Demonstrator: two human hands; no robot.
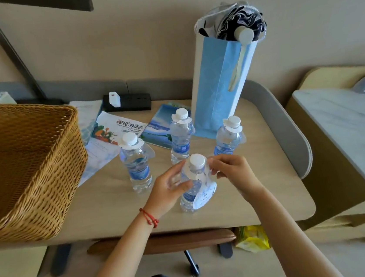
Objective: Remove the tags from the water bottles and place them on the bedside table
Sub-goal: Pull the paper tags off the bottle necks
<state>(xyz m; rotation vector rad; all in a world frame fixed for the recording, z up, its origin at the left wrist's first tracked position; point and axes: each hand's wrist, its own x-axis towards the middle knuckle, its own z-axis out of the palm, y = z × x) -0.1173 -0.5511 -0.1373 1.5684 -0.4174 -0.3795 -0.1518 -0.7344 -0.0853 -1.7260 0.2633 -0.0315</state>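
All four water bottles on the worktop (241, 204) have their paper tags on, so by my judgement no tag is removed yet and the work is only at its beginning.

The front bottle (193, 189) stands near the front edge of the worktop, and I take it as the landmark. Its tag (203, 194) sits as a white collar around the neck and hangs down the right side of the body. Behind it and to the left stands the second bottle (137, 166). Directly behind it is the third bottle (180, 138), and behind it to the right is the fourth bottle (228, 138), just beside the tall blue paper bag (219, 88). Each of these three has a white collar under the cap. Far to the left of the front bottle lies a big wicker basket (25, 165).

The left hand (171, 185) is curled around the upper body of the front bottle and steadies it. The right hand (232, 169) has its fingers bent, and the fingertips (211, 161) pinch the edge of the tag collar beside the cap. It seems the first tag is about to be pulled off the neck.
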